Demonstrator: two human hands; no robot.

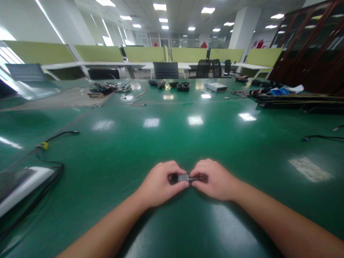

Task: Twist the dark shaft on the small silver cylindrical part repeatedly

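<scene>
A small dark cylindrical object with a grey metallic middle lies level between my two hands, low in the centre of the head view. My left hand is closed on its left part, thumb below and fingers above. On the right, my right hand pinches the thinner dark end. The fingertips of both hands nearly meet at the middle. Fingers cover parts of the object, so its exact kind cannot be made out. Beneath the hands is the glossy green table.
A laptop-like device and black cables are at the left. Electronic parts, a black box and a white box stand at the far side. Dark long pieces lie far right, with a cable nearer.
</scene>
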